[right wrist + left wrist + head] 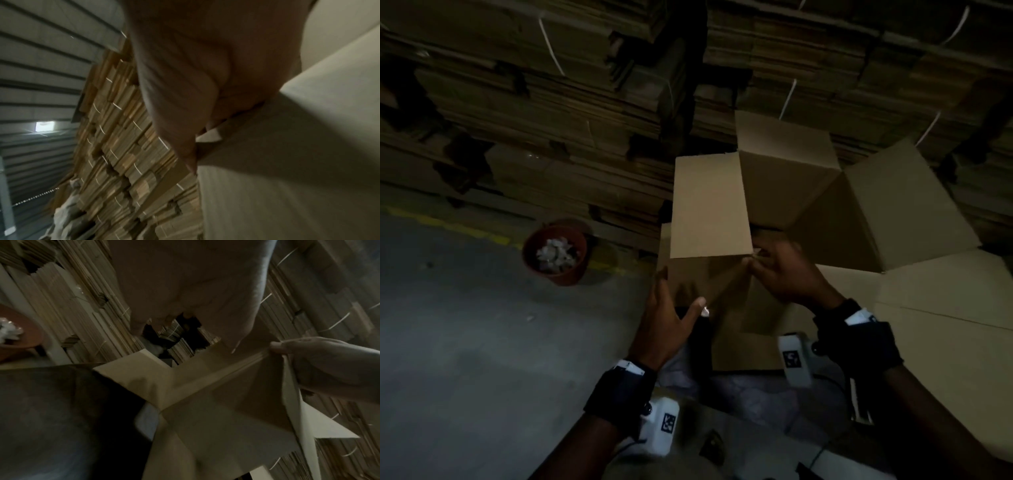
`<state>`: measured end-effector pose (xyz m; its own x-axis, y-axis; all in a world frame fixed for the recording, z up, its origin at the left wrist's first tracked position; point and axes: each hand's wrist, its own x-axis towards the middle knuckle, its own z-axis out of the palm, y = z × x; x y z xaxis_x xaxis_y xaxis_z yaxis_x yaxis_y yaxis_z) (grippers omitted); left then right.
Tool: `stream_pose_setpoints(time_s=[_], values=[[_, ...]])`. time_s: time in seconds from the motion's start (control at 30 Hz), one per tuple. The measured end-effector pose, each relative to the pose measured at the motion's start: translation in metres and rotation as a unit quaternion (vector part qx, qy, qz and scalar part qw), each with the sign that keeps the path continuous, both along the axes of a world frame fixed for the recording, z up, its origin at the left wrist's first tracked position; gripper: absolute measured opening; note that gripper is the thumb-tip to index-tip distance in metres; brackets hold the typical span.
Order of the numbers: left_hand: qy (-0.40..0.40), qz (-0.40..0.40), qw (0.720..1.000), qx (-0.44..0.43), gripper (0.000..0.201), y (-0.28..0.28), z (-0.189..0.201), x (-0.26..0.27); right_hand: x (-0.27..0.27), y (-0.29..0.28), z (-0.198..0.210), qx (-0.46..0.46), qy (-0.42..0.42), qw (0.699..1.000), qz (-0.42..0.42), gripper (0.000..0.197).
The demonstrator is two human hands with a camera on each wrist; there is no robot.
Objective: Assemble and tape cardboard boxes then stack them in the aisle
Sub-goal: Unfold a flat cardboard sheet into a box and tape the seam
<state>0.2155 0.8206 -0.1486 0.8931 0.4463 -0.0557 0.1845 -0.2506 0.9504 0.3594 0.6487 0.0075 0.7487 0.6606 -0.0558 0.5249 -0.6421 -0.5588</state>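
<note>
A brown cardboard box [709, 205] stands half opened in front of me, its top flaps raised and spread. My left hand [667, 318] is open with fingers spread, its fingertips against the box's near left wall. My right hand [784, 274] pinches the box's upper edge by the corner under the left flap. The left wrist view looks up past my left palm [185, 288], with the box [205, 402] below it and the right hand [318, 363] gripping a folded edge. In the right wrist view the right hand [185, 73] closes over the cardboard [287, 162].
Strapped bundles of flat cardboard [551, 102] fill the back like a wall. A red-brown bucket [556, 253] of crumpled scraps sits on the grey floor [465, 325] near a yellow line [448, 224]. More flat cardboard [945, 308] lies to the right.
</note>
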Motion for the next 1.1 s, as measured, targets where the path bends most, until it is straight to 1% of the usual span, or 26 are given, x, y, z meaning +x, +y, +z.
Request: stream_pose_setpoints(time_s=[0.03, 0.1, 0.17, 0.2, 0.23, 0.33, 0.4, 0.43, 0.5, 0.6, 0.63, 0.67, 0.7, 0.73, 0.77, 0.8, 0.83, 0.87, 0.9, 0.93, 0.97, 1.03, 1.1], values=[[-0.015, -0.014, 1.0, 0.006, 0.077, -0.002, 0.002, 0.007, -0.001, -0.01, 0.005, 0.028, 0.003, 1.0, 0.01, 0.041], [-0.04, -0.047, 0.998, 0.029, 0.072, -0.007, 0.011, 0.025, -0.001, -0.031, 0.017, 0.068, 0.013, 0.997, 0.02, 0.032], [-0.047, -0.071, 0.995, 0.055, 0.074, -0.012, 0.027, 0.043, -0.003, -0.054, 0.031, 0.103, 0.047, 0.993, 0.019, 0.024], [-0.045, -0.086, 0.993, 0.065, 0.077, -0.013, 0.036, 0.053, -0.004, -0.066, 0.037, 0.122, 0.068, 0.99, 0.02, 0.025], [-0.051, -0.1, 0.991, 0.079, 0.084, -0.014, 0.043, 0.064, -0.007, -0.079, 0.045, 0.136, 0.086, 0.987, 0.023, 0.027], [-0.012, -0.111, 0.988, 0.11, 0.122, -0.008, 0.073, 0.092, -0.01, -0.118, 0.058, 0.163, 0.139, 0.977, 0.017, 0.026], [0.022, -0.096, 0.991, 0.093, 0.132, -0.006, 0.089, 0.106, -0.009, -0.142, 0.059, 0.183, 0.164, 0.969, 0.006, 0.028], [0.044, -0.091, 0.992, 0.078, 0.13, -0.005, 0.092, 0.111, -0.008, -0.153, 0.056, 0.192, 0.174, 0.966, 0.0, 0.028], [0.086, -0.092, 0.989, 0.076, 0.111, -0.003, 0.096, 0.115, -0.004, -0.17, 0.044, 0.22, 0.184, 0.957, -0.036, 0.027], [0.085, -0.088, 0.986, 0.109, 0.101, -0.002, 0.109, 0.115, 0.007, -0.183, 0.029, 0.288, 0.178, 0.935, -0.101, 0.025], [0.086, -0.084, 0.986, 0.119, 0.093, -0.001, 0.112, 0.114, 0.012, -0.184, 0.025, 0.296, 0.158, 0.935, -0.118, 0.025], [0.093, -0.082, 0.983, 0.132, 0.085, 0.0, 0.118, 0.11, 0.019, -0.184, 0.02, 0.285, 0.121, 0.941, -0.14, 0.025], [0.097, -0.077, 0.98, 0.154, 0.082, 0.003, 0.12, 0.109, 0.026, -0.184, 0.016, 0.246, 0.074, 0.952, -0.167, 0.027], [0.106, -0.075, 0.976, 0.176, 0.082, 0.004, 0.123, 0.105, 0.032, -0.183, 0.011, 0.176, 0.021, 0.963, -0.201, 0.033], [0.107, -0.075, 0.972, 0.195, 0.083, 0.005, 0.124, 0.104, 0.034, -0.18, 0.01, 0.075, -0.033, 0.969, -0.234, 0.042], [0.116, -0.077, 0.968, 0.209, 0.08, 0.005, 0.125, 0.102, 0.033, -0.176, 0.006, -0.027, -0.079, 0.962, -0.26, 0.051], [0.118, -0.074, 0.967, 0.214, 0.071, 0.005, 0.126, 0.1, 0.028, -0.169, 0.006, -0.114, -0.114, 0.95, -0.268, 0.06], [0.123, -0.07, 0.965, 0.218, 0.061, 0.005, 0.129, 0.098, 0.02, -0.16, 0.006, -0.171, -0.136, 0.941, -0.259, 0.067], [0.124, -0.063, 0.965, 0.221, 0.056, 0.007, 0.127, 0.099, 0.011, -0.149, 0.003, -0.207, -0.147, 0.939, -0.233, 0.072], [0.12, -0.057, 0.966, 0.222, 0.059, 0.01, 0.129, 0.098, 0.002, -0.137, -0.004, -0.226, -0.14, 0.942, -0.204, 0.076], [0.113, -0.056, 0.966, 0.227, 0.066, 0.015, 0.129, 0.101, -0.007, -0.125, -0.012, -0.227, -0.109, 0.95, -0.184, 0.081], [0.107, -0.063, 0.962, 0.244, 0.08, 0.032, 0.129, 0.103, -0.021, -0.105, -0.034, -0.179, -0.026, 0.969, -0.166, 0.088], [0.108, -0.08, 0.959, 0.25, 0.083, 0.057, 0.131, 0.103, -0.027, -0.085, -0.055, -0.111, 0.028, 0.979, -0.166, 0.088]])
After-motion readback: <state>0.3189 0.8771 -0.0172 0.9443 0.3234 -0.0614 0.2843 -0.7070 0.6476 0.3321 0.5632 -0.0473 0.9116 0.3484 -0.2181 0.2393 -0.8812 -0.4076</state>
